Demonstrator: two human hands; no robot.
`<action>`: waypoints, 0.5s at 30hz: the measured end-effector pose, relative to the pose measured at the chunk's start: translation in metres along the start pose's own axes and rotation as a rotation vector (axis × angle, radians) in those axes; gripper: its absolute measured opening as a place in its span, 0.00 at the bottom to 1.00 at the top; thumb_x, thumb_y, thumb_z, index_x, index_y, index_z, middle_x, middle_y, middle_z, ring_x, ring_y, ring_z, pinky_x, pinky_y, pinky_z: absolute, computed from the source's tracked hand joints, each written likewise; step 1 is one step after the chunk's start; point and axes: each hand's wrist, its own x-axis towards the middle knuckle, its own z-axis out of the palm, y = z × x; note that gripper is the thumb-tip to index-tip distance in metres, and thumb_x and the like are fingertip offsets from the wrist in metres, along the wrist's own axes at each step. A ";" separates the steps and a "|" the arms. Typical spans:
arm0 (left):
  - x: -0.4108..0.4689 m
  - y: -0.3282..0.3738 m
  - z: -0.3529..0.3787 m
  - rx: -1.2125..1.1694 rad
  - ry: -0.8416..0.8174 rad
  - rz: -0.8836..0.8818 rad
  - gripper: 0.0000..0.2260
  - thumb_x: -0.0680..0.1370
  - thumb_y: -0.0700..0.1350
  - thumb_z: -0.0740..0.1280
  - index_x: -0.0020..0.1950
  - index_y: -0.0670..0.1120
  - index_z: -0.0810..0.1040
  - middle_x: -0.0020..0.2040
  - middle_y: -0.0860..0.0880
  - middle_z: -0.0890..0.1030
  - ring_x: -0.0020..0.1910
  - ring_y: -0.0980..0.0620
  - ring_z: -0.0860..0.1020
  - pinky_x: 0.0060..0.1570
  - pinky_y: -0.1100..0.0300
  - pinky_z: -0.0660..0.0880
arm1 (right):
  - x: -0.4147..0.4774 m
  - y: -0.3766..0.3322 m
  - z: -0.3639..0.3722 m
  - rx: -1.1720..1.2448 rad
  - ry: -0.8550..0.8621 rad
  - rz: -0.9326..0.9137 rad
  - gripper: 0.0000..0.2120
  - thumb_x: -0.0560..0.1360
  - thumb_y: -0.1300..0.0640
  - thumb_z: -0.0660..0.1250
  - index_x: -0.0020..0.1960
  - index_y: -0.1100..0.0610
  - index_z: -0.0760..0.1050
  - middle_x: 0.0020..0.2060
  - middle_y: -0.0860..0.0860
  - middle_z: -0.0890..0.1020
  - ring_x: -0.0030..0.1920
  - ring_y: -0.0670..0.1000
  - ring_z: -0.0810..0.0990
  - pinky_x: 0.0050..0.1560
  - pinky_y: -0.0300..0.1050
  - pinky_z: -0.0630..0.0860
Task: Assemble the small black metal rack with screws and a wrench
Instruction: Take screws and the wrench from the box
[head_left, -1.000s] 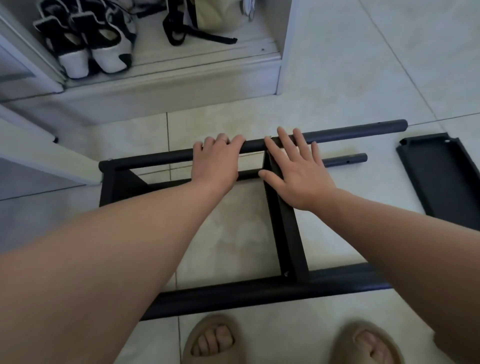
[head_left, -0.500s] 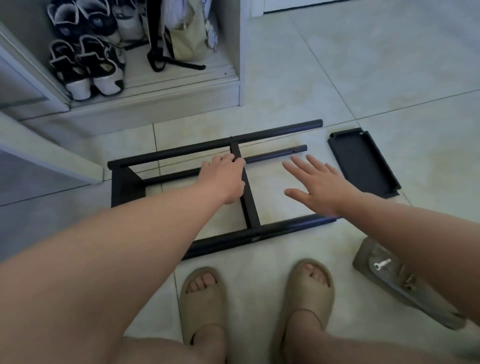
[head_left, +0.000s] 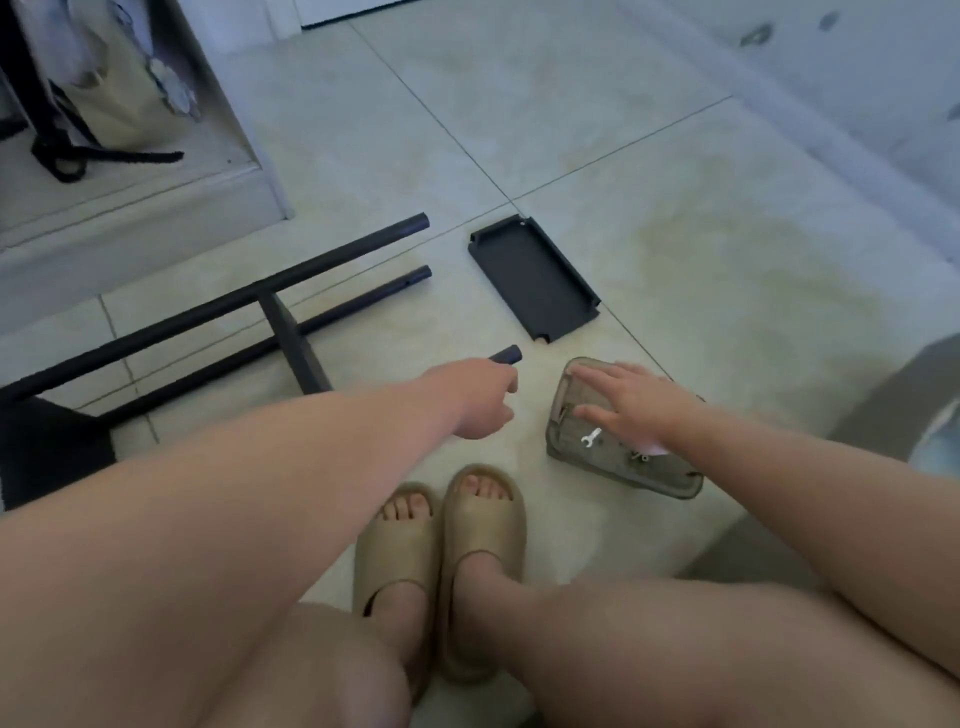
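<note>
A person's right hand (head_left: 639, 410) is spreading straight fingers over the translucent tray (head_left: 675, 480), where the wrench (head_left: 590, 437) and screws (head_left: 640, 457) are lying. Just left of the tray, the left hand (head_left: 478, 400) is curling at a rail end (head_left: 506, 356) of the black rack (head_left: 291, 332); whether it is gripping cannot be told. A black panel (head_left: 535, 280) is lying beyond the tray.

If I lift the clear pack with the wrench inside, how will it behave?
Probably light: the pack looks like thin clear plastic. The wrench and screws seem loose, so they may slide if it tilts. It may flex under the right hand.
</note>
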 end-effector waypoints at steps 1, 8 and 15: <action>0.012 0.007 0.007 -0.008 -0.044 0.018 0.20 0.83 0.52 0.60 0.74 0.51 0.67 0.70 0.48 0.74 0.68 0.45 0.73 0.62 0.51 0.72 | 0.005 0.013 0.008 0.026 -0.032 0.032 0.30 0.84 0.38 0.54 0.83 0.43 0.50 0.81 0.46 0.58 0.81 0.52 0.55 0.77 0.55 0.60; 0.085 0.027 0.072 -0.315 -0.202 -0.082 0.26 0.84 0.53 0.59 0.78 0.43 0.61 0.69 0.43 0.75 0.68 0.42 0.73 0.66 0.51 0.70 | 0.061 0.076 0.062 0.031 -0.182 0.200 0.24 0.81 0.43 0.60 0.76 0.45 0.67 0.69 0.53 0.77 0.68 0.58 0.75 0.64 0.50 0.74; 0.120 0.021 0.114 -0.685 -0.082 -0.131 0.12 0.81 0.53 0.65 0.60 0.47 0.77 0.49 0.50 0.84 0.46 0.52 0.81 0.40 0.60 0.69 | 0.105 0.108 0.121 -0.017 -0.236 0.167 0.21 0.78 0.48 0.68 0.70 0.46 0.71 0.62 0.51 0.80 0.61 0.56 0.79 0.54 0.47 0.75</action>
